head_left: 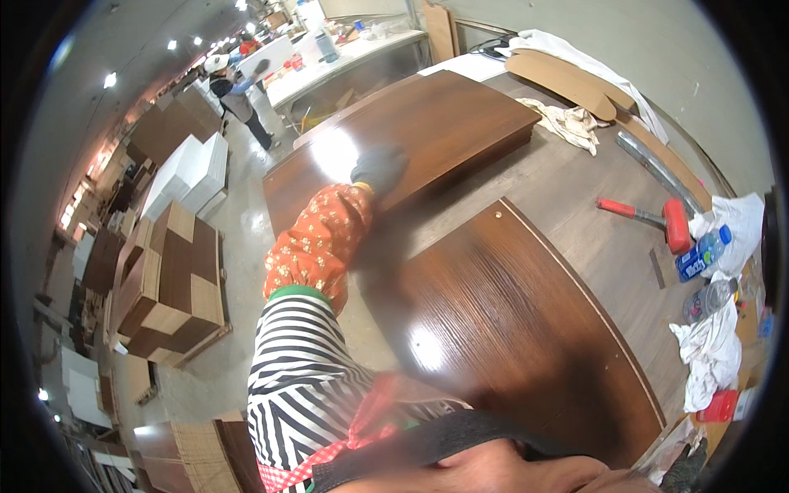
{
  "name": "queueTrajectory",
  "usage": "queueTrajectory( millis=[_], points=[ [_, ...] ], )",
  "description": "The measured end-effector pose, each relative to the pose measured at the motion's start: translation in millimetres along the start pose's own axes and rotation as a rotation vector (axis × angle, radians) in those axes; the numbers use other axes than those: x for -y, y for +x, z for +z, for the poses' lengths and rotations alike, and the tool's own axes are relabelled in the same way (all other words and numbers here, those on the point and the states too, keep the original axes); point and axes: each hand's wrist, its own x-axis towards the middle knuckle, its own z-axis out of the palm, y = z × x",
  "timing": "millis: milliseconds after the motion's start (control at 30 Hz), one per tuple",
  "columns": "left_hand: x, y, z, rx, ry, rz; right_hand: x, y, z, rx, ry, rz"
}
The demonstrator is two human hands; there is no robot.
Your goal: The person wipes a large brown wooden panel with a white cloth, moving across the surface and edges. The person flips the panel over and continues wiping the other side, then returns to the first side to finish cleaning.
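Note:
My left hand (380, 169), in a dark glove, is at the near edge of a stacked brown wooden panel (427, 115) with a glossy top. Motion blurs its fingers, and I cannot tell whether it touches or grips the panel. The arm wears a striped sleeve and an orange flowered sleeve cover (316, 238). Closer to me lies a second brown panel (509, 329), with visible grain, a curved edge and a small round hole near its far corner. My right hand does not show.
On the right of the bench lie a red-headed mallet (675, 226), a blue-labelled bottle (705, 255), a clear bottle (708, 301) and white rags (708, 353). Cardboard strips (567, 82) line the wall. Panel stacks (177, 287) stand on the floor at left. Another person (238, 99) stands farther back.

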Motion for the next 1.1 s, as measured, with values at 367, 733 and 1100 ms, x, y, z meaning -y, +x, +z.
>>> queueTrajectory(
  millis=[367,733,1100],
  points=[
    [21.5,5.4,16.7,-0.189,-0.09,0.174,142.2,31.0,-46.3,-0.198,1.031,0.498],
    [36.8,11.9,29.9,-0.113,-0.03,0.15,203.8,83.5,-70.2,-0.555,2.298,0.928],
    [27.0,8.3,28.8,-0.067,0.049,0.187,189.3,205.4,42.6,0.015,0.52,0.155]
  ],
)
